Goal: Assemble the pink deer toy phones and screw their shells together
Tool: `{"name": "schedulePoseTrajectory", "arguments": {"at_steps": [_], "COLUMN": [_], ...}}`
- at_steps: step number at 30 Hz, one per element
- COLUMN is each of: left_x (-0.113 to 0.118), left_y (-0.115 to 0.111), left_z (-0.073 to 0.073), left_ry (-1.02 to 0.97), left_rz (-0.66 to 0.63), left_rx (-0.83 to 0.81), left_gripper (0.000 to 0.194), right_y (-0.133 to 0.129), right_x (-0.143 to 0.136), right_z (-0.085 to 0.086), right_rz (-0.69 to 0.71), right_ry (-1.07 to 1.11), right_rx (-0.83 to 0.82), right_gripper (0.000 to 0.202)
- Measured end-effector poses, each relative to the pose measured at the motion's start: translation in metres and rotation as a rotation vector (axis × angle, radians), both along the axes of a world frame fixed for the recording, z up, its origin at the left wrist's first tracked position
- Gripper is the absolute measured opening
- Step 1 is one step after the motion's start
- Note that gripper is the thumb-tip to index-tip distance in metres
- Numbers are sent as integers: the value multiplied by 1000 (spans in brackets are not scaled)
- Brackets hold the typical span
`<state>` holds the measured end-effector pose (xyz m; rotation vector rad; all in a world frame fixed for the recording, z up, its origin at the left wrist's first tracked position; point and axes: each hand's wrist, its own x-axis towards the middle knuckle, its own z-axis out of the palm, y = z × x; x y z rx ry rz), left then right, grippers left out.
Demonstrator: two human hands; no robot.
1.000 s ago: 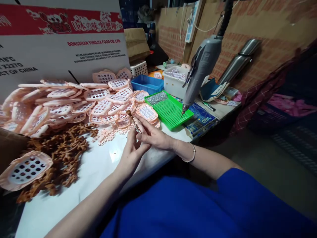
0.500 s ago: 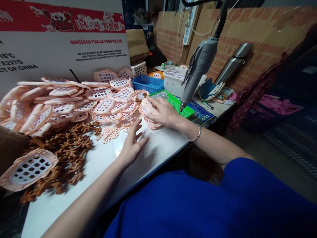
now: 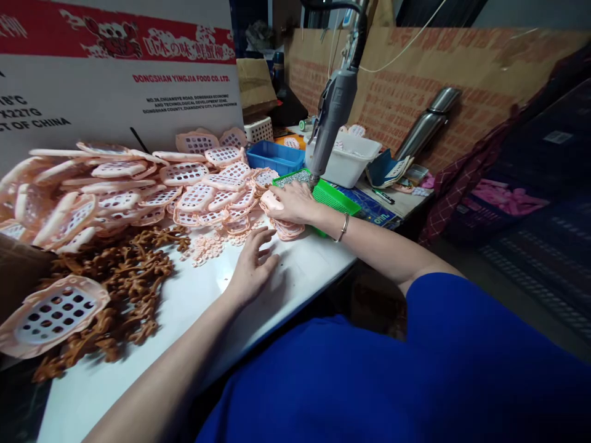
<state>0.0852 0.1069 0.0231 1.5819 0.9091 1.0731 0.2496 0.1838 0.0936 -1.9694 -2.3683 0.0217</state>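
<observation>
My left hand hovers over the white tabletop, fingers apart and holding nothing. My right hand reaches across a small stack of pink pieces to the near edge of a green basket. Its fingers look stretched out, with the tips near the small silvery screws; whether they touch them is unclear. Just above that wrist hangs a grey electric screwdriver, its tip close behind the hand. Nearby lie tiny pale pink parts.
A big pile of pink pieces with white perforated panels fills the back left. Brown branch-shaped parts lie in front of it. Behind stand a blue bin, a white tub and a steel flask. A printed carton walls the left.
My right hand has shifted slightly left on the stack, toward the screws. The screwdriver now hangs further left in view, nearer that hand. My left hand has barely moved.
</observation>
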Motion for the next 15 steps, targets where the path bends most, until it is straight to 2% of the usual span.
{"name": "schedulePoseTrajectory", "arguments": {"at_steps": [6,11,15], "left_x": [0,-1,1], "left_y": [1,5,5], "left_z": [0,-2,9], "left_ry": [-32,-120,-252], "left_rz": [27,108,173], "left_rx": [-21,-101,-188], "left_gripper": [44,47,55], "right_y": [2,-6,-28], "right_x": [0,3,1], "right_z": [-1,5,9], "right_rz": [-31,-27,127], "right_ry": [7,47,187], "right_rx": [5,87,153], "right_gripper": [67,70,76]}}
